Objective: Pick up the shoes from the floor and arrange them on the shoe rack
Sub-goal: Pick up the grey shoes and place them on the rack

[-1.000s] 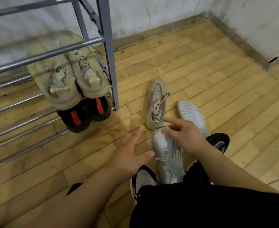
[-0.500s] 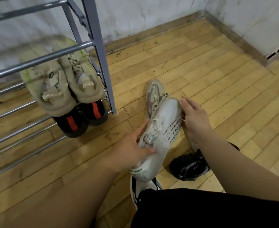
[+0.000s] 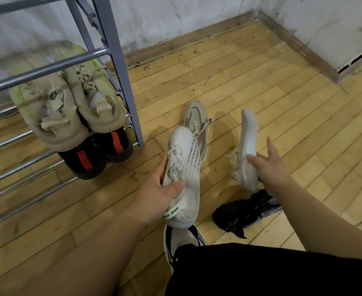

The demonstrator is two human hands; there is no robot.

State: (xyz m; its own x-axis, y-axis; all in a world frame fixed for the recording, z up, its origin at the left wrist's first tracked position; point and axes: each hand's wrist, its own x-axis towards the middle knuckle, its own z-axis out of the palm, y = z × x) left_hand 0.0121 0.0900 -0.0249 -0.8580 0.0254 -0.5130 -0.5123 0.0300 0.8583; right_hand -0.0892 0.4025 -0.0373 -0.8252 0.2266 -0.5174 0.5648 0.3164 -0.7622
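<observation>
My left hand (image 3: 161,186) grips a white sneaker (image 3: 184,167) by its collar, lifted off the wooden floor with the toe pointing away. My right hand (image 3: 269,167) holds the matching white sneaker (image 3: 247,146), turned on its side with the sole facing right. The grey metal shoe rack (image 3: 116,67) stands at the left. A beige pair (image 3: 69,99) sits on a middle tier, and a black pair with red stripes (image 3: 98,154) on the tier below.
A grey-beige sneaker (image 3: 196,118) lies on the floor beyond the white one. A black sneaker (image 3: 244,212) lies under my right forearm, and a black-and-white sneaker (image 3: 182,238) near my knee. White walls meet in the corner at the upper right.
My left hand took the first white sneaker alone and lifted it. My right hand let go of its toe, moved right and picked up the second white sneaker.
</observation>
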